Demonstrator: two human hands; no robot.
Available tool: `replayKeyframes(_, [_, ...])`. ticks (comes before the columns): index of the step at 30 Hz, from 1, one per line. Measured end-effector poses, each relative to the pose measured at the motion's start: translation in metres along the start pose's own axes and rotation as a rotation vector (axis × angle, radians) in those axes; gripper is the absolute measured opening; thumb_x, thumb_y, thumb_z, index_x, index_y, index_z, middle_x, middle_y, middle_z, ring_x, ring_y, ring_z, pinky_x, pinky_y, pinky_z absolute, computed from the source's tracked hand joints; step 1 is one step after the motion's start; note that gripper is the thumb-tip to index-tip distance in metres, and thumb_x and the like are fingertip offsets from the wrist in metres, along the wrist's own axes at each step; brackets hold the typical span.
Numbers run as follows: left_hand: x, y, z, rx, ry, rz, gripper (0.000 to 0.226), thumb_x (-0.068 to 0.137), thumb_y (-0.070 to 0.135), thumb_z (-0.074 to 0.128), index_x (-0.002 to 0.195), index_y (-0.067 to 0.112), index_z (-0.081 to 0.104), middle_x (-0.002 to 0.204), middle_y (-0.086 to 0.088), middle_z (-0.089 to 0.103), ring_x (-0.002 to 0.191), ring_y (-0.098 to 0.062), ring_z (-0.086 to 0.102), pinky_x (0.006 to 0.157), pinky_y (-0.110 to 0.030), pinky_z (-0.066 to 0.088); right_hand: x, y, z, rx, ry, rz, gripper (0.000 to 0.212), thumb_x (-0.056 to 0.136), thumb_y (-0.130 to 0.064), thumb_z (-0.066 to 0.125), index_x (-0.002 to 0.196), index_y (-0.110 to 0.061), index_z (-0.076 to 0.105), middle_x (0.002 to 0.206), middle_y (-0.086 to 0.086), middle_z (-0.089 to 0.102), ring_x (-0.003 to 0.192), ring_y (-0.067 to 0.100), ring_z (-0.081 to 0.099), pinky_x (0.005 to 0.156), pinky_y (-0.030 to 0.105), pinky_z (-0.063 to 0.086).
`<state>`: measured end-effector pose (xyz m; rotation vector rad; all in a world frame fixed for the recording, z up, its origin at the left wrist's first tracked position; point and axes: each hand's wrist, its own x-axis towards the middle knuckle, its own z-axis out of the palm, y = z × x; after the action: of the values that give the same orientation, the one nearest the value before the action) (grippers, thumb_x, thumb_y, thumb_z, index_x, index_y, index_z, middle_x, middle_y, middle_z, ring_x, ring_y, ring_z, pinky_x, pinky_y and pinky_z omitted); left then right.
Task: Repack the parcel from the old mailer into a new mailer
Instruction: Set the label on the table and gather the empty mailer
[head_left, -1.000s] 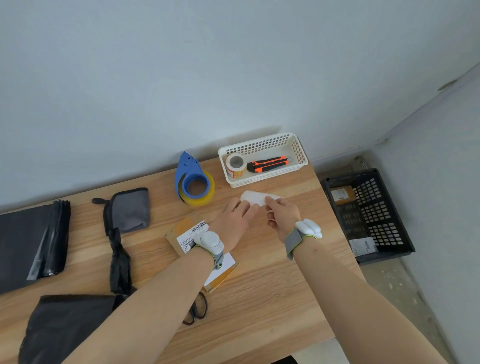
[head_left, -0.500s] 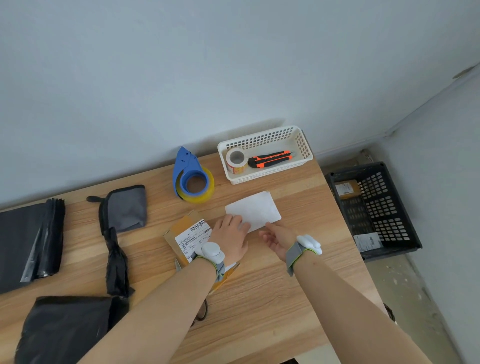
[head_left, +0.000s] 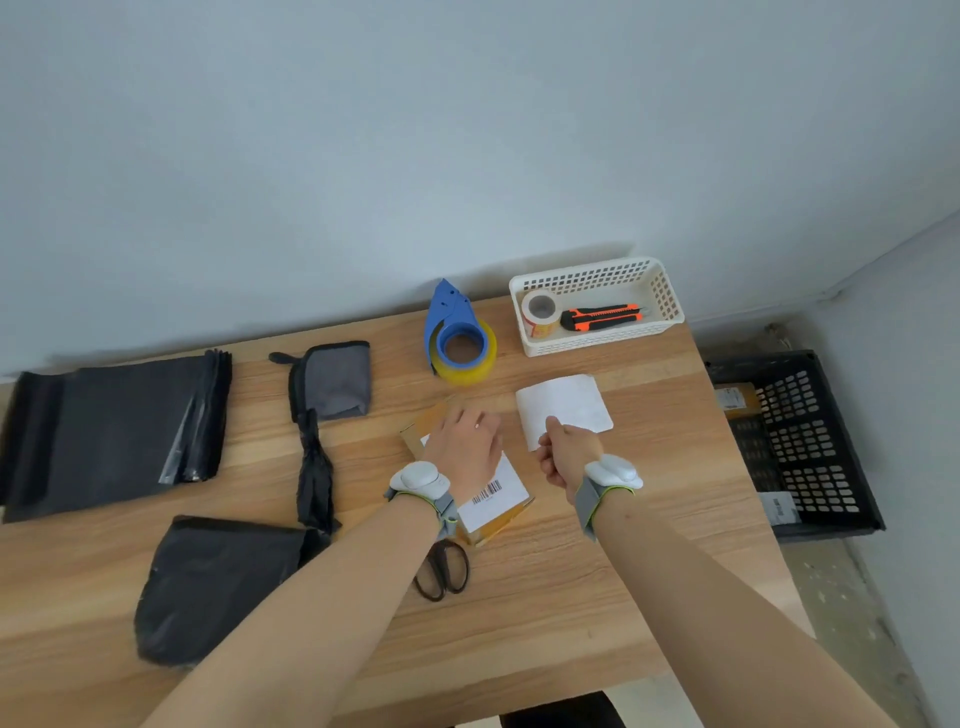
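The parcel, a small cardboard box (head_left: 493, 499) with a white barcode label, lies mid-table. My left hand (head_left: 462, 441) rests palm down on its far end, fingers relaxed. To its right a blank white label sheet (head_left: 569, 402) lies flat on the wood. My right hand (head_left: 563, 452) has its fingers curled and its thumb on the sheet's near edge, pinching it. The crumpled black old mailer (head_left: 218, 582) lies at the near left, with a torn black strip (head_left: 314, 467) beside it. A stack of new black mailers (head_left: 114, 431) sits at the far left.
Scissors (head_left: 441, 569) lie just under the box's near end. A grey pouch (head_left: 337, 379) and a blue tape dispenser (head_left: 457, 343) sit behind the box. A white basket (head_left: 597, 343) holds a tape roll and an orange utility knife. A black crate (head_left: 810, 452) stands on the floor at right.
The white sheet went from held up between both hands to lying flat. My left hand moved back onto the box, and my right hand curled at the sheet's near edge.
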<state>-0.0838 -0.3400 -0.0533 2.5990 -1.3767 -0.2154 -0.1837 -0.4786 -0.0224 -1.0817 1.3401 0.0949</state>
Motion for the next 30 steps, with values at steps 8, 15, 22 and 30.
replayKeyframes(8, [-0.102, -0.104, -0.045, -0.076, 0.180, -0.170, 0.026, 0.093, 0.026, 0.040, 0.091, 0.014, 0.063, 0.086, -0.002, 0.059, 0.077, -0.026, 0.053, 0.063, -0.038, 0.048, -0.058, 0.020, 0.126, -0.113, -0.170, 0.034, 0.023, 0.092, -0.013, 0.042, 0.073, -0.011, 0.054, 0.053, 0.006, 0.055, 0.037, 0.016, 0.038, 0.039, 0.017, 0.028])
replayKeyframes(15, [-0.214, -0.205, -0.057, -0.096, 0.186, -0.331, 0.018, 0.087, 0.018, 0.051, 0.095, 0.014, 0.066, 0.090, -0.002, 0.061, 0.081, -0.027, 0.056, 0.060, -0.036, 0.050, -0.111, 0.082, 0.223, -0.410, -0.252, -0.025, 0.019, 0.097, -0.017, 0.045, 0.105, -0.004, 0.056, 0.084, 0.008, 0.057, 0.047, 0.018, 0.048, 0.041, 0.025, 0.034])
replayKeyframes(22, [-0.285, -0.267, -0.053, -0.210, -0.108, -0.577, 0.040, 0.086, 0.013, 0.058, 0.125, 0.012, 0.061, 0.131, -0.011, 0.053, 0.119, -0.036, 0.048, 0.099, -0.044, 0.044, -0.110, 0.130, 0.269, -0.598, -0.081, -0.108, 0.028, 0.096, -0.027, 0.046, 0.110, -0.006, 0.059, 0.081, 0.010, 0.063, 0.074, 0.029, 0.062, 0.067, 0.036, 0.051])
replayKeyframes(30, [-0.315, -0.278, -0.038, -0.152, -0.307, -0.593, 0.054, 0.094, 0.036, 0.048, 0.145, 0.030, 0.033, 0.155, 0.002, 0.026, 0.138, -0.025, 0.030, 0.102, -0.039, 0.041, -0.077, 0.117, 0.292, -0.666, -0.025, -0.161, 0.063, 0.094, -0.024, 0.057, 0.149, -0.017, 0.029, 0.117, 0.007, 0.062, 0.097, 0.032, 0.067, 0.090, 0.041, 0.052])
